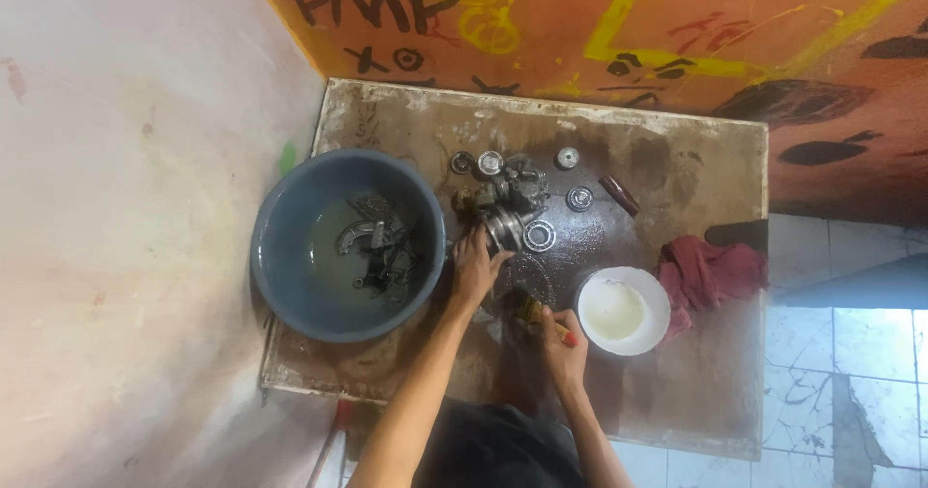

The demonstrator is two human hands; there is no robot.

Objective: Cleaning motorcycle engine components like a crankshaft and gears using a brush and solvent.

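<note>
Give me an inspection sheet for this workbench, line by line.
Surface: stained, wet-looking board.
Job's things: round metal part under the left hand; brush in the right hand.
Clutter: grey basin holding liquid and metal parts; bearings and small metal pieces; white bowl; red rag.
Hands: left touching the part, right gripping the brush.
Cables: nothing seen.
Surroundings: painted orange wall, tiled floor.

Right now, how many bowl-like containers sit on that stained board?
2: a big grey plastic basin holding liquid and metal parts at the left, and a small white bowl beside the red rag at the right.
</note>
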